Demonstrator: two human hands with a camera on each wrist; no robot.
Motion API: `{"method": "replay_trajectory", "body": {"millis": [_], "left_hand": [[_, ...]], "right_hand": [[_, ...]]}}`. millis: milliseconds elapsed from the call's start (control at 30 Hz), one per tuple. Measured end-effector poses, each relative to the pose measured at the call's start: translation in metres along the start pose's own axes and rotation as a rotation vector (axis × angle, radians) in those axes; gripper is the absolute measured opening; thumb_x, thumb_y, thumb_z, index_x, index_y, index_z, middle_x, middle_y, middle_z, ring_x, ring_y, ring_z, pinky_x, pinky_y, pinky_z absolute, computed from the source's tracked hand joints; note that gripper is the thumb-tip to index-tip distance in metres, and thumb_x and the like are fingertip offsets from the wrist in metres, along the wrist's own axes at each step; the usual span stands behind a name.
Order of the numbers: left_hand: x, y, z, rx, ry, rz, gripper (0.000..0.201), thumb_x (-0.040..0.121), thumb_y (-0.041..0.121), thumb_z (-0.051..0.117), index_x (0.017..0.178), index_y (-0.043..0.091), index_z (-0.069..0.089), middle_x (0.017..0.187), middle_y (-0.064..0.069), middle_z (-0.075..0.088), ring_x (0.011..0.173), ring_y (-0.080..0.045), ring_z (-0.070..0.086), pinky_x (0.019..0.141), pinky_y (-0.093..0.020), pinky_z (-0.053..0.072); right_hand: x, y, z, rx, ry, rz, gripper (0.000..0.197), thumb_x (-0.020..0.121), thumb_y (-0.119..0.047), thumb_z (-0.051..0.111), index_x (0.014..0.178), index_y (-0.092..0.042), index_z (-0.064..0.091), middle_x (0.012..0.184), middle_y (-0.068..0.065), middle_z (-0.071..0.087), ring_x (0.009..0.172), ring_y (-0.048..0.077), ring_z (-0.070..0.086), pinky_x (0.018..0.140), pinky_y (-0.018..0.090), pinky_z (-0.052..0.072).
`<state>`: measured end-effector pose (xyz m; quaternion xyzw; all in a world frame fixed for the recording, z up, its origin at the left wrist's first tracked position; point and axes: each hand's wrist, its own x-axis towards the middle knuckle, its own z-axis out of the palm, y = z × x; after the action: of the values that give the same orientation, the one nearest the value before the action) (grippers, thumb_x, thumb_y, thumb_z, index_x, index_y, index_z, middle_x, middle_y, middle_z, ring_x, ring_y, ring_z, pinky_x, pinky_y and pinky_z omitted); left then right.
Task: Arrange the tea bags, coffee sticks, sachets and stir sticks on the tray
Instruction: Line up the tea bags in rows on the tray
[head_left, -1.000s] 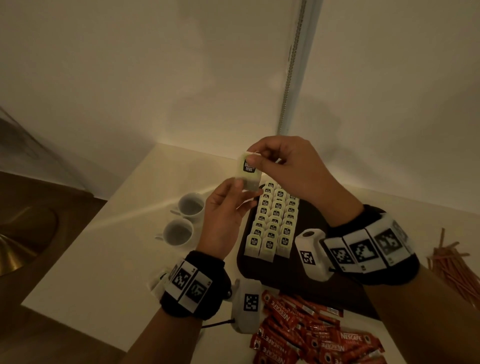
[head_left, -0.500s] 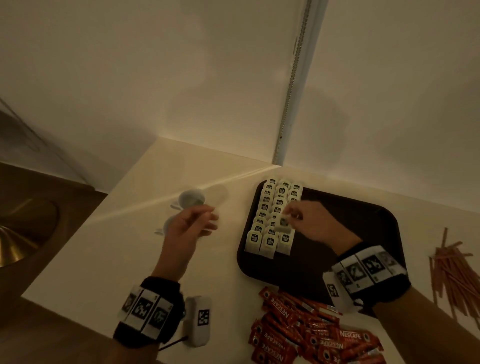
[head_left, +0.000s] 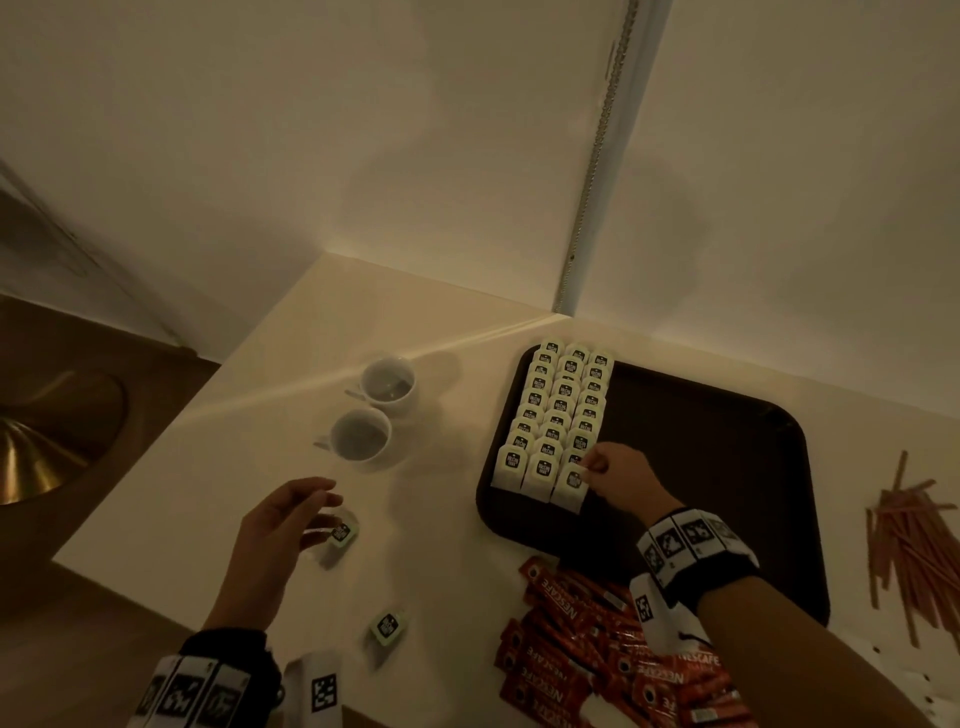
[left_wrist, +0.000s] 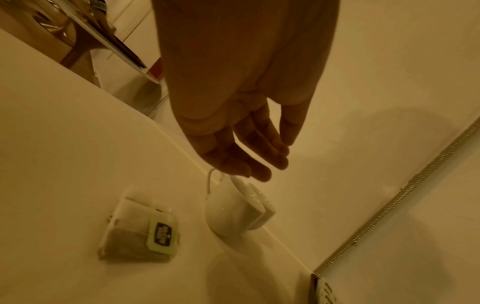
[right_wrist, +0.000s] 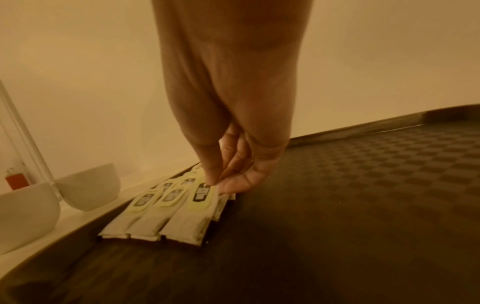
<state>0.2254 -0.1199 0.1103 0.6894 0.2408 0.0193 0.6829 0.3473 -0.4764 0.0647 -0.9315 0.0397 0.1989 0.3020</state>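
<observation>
Tea bags part-laid on tray; the rest loose on the counter.
Dark tray (head_left: 727, 467): three overlapping columns of tea bags (head_left: 561, 415) at its left end. Two loose tea bags (head_left: 343, 531) (head_left: 387, 625) left; red coffee sticks (head_left: 597, 660) heaped before it; stir sticks (head_left: 914, 551) piled right.
</observation>
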Motion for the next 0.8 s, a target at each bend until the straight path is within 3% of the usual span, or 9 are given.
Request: {"method": "replay_trajectory", "body": {"millis": [200, 300, 333, 433, 533, 633, 800], "left_hand": [[0.0, 0.0, -0.007, 0.112, 0.043, -0.009, 0.016, 0.094, 0.004, 0.052, 0.093, 0.01, 0.066, 0.09, -0.011, 0.067, 0.076, -0.025, 0.06, 0.071, -0.034, 0.048], [0.017, -0.015, -0.018, 0.541, 0.094, 0.029, 0.011, 0.089, 0.011, 0.065, 0.098, 0.017, 0.064, 0.103, -0.009, 0.065, 0.081, -0.024, 0.059, 0.071, -0.033, 0.047], [0.022, -0.022, -0.021, 0.689, 0.09, 0.014, 0.021, 0.085, 0.016, 0.07, 0.104, 0.017, 0.062, 0.109, -0.01, 0.061, 0.086, -0.025, 0.058, 0.074, -0.034, 0.046], [0.036, -0.039, -0.023, 0.922, 0.044, -0.087, 0.058, 0.076, 0.029, 0.079, 0.124, 0.011, 0.051, 0.121, -0.016, 0.05, 0.109, -0.033, 0.052, 0.091, -0.042, 0.043], [0.045, -0.045, -0.018, 1.063, -0.025, -0.166, 0.073, 0.076, 0.038, 0.078, 0.133, 0.009, 0.043, 0.129, -0.018, 0.044, 0.119, -0.037, 0.044, 0.099, -0.044, 0.038], [0.05, -0.046, -0.011, 1.157, -0.099, -0.188, 0.063, 0.079, 0.031, 0.074, 0.129, 0.008, 0.042, 0.128, -0.016, 0.044, 0.118, -0.035, 0.043, 0.096, -0.042, 0.039], [0.054, -0.04, -0.001, 1.18, -0.204, -0.208, 0.036, 0.083, 0.022, 0.069, 0.11, 0.008, 0.05, 0.109, -0.011, 0.055, 0.102, -0.03, 0.054, 0.08, -0.037, 0.042]], "right_hand": [[0.003, -0.003, 0.006, 0.06, 0.078, 0.007, 0.017, 0.083, -0.012, 0.068, 0.095, -0.005, 0.059, 0.095, 0.007, 0.061, 0.09, 0.02, 0.058, 0.074, 0.025, 0.044], [-0.014, -0.015, 0.004, 0.088, 0.117, -0.072, 0.016, 0.084, -0.018, 0.067, 0.096, -0.011, 0.058, 0.092, 0.004, 0.059, 0.08, 0.014, 0.055, 0.065, 0.02, 0.042], [-0.024, -0.021, 0.006, 0.091, 0.097, -0.133, 0.013, 0.086, -0.018, 0.065, 0.095, -0.013, 0.058, 0.091, 0.002, 0.058, 0.077, 0.011, 0.054, 0.063, 0.017, 0.041], [-0.059, -0.038, 0.026, 0.037, -0.135, -0.317, 0.01, 0.088, -0.02, 0.062, 0.097, -0.02, 0.058, 0.094, -0.004, 0.059, 0.084, 0.008, 0.056, 0.071, 0.013, 0.044], [-0.08, -0.057, 0.057, -0.028, -0.392, -0.423, 0.013, 0.089, -0.023, 0.059, 0.102, -0.021, 0.061, 0.1, -0.004, 0.057, 0.088, 0.007, 0.055, 0.078, 0.019, 0.047], [-0.081, -0.081, 0.091, -0.166, -0.507, -0.538, 0.025, 0.09, -0.026, 0.057, 0.114, -0.018, 0.06, 0.11, -0.001, 0.055, 0.098, 0.012, 0.053, 0.086, 0.024, 0.044], [-0.082, -0.114, 0.144, -0.299, -0.534, -0.725, 0.044, 0.089, -0.031, 0.06, 0.129, -0.014, 0.049, 0.126, 0.009, 0.047, 0.111, 0.025, 0.048, 0.094, 0.033, 0.04]]}}
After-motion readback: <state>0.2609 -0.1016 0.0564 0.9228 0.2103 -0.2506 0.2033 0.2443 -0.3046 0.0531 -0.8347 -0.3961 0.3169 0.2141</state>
